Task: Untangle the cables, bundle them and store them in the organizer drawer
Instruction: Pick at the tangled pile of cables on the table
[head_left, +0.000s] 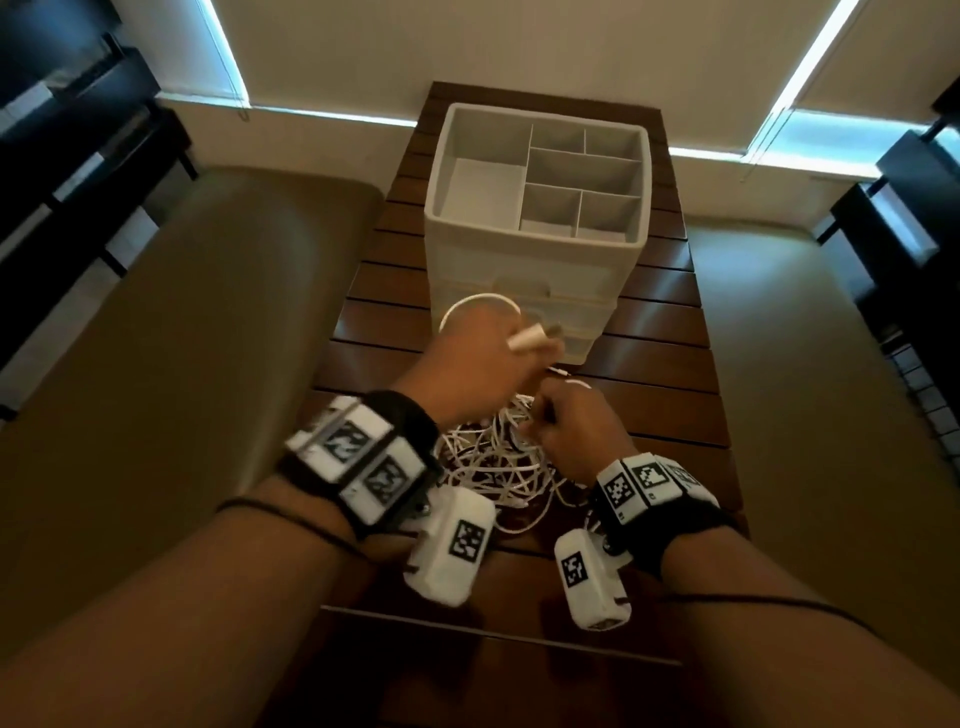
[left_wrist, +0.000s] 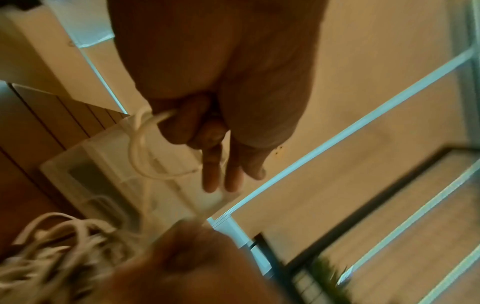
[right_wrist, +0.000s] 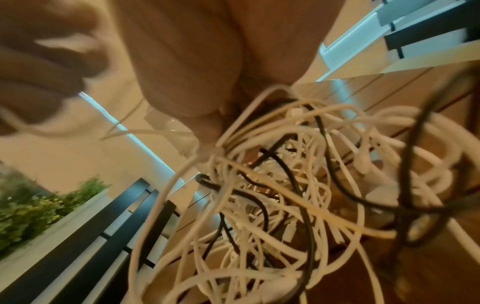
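Untangling is the step in hand: I am drawing one white cable out of the knot, with nothing bundled or stored yet.

My left hand (head_left: 480, 353) is raised just in front of the organizer (head_left: 537, 208), its grip curled round a loop of white cable (head_left: 478, 304) with a white plug end sticking out past the knuckles. My right hand (head_left: 576, 426) sits lower, over the tangle of cables (head_left: 498, 467) on the desk (head_left: 665, 332), fist turned down and pinching what looks like the same strand, though blur keeps me from being sure. Next I judge the strand must be fed free of the pile without tightening the black leads crossing it, then coiled. The drawers look shut, so one needs opening first.
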